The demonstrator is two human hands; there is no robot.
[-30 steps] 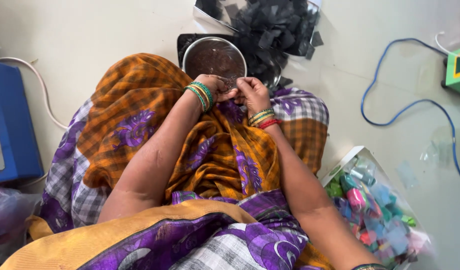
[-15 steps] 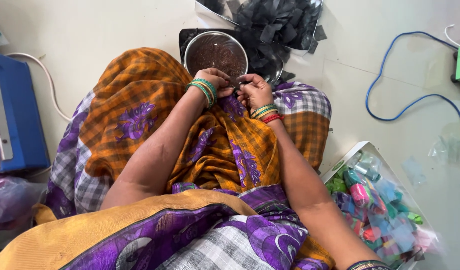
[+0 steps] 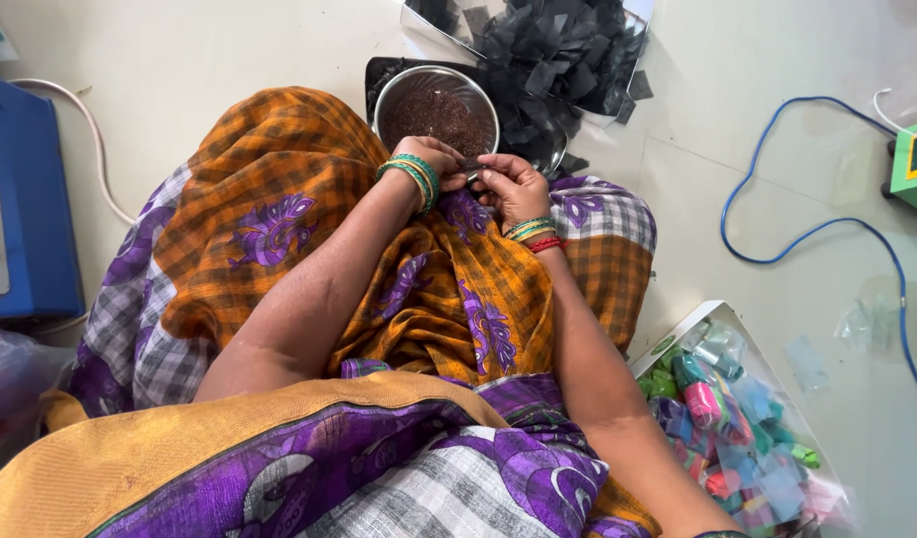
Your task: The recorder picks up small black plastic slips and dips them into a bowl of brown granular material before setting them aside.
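Observation:
I sit on the floor with an orange and purple checked cloth over my lap. My left hand (image 3: 441, 162) and my right hand (image 3: 511, 184) meet above my knees, both pinching a small dark piece (image 3: 471, 166) between the fingertips. Just beyond them stands a round steel bowl (image 3: 391, 100) filled with dark brown grains. Green and gold bangles circle both wrists; a red one is on the right.
A heap of black square pieces (image 3: 553, 55) lies behind the bowl. A tray of small colourful packets (image 3: 728, 418) sits at my right. A blue cable (image 3: 807, 234) runs to a green device (image 3: 915, 164). A blue machine (image 3: 25, 209) stands at left.
The view has shifted slightly, moving the scene down and right in the frame. Both hands stay together at the bowl's edge, still working the small dark piece.

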